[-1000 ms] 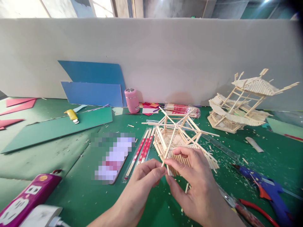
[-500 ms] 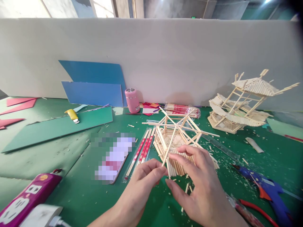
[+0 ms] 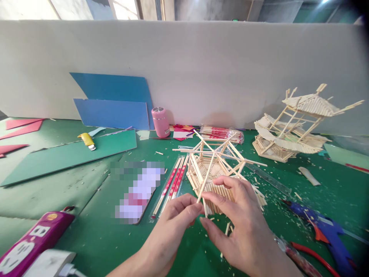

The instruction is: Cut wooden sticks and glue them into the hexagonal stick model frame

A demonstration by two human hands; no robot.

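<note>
In the middle of the table stands a pavilion model (image 3: 211, 169) built of thin wooden sticks, with an open frame of roof sticks on top. At its near corner my left hand (image 3: 180, 219) pinches the lower end of a sloping wooden stick (image 3: 206, 175). From the other side comes my right hand (image 3: 242, 219), thumb and index finger apart. Its index fingertip is at the same stick, near the left fingers; the other fingers curve over the model's front and hide part of it. Below the hands lie loose stick pieces (image 3: 227, 229).
A larger stick pavilion (image 3: 291, 130) stands at back right. Nearer are a blue glue gun (image 3: 317, 223) and red-handled pliers (image 3: 315, 256). Left are packaged sticks (image 3: 174, 179), a blurred phone (image 3: 140, 196), a purple power strip (image 3: 37, 242), a yellow cutter (image 3: 86, 140) and a pink flask (image 3: 160, 123).
My right index finger has moved slightly left and down along the stick, closer to my left fingertips. The left hand keeps its pinch, and the model stays in place.
</note>
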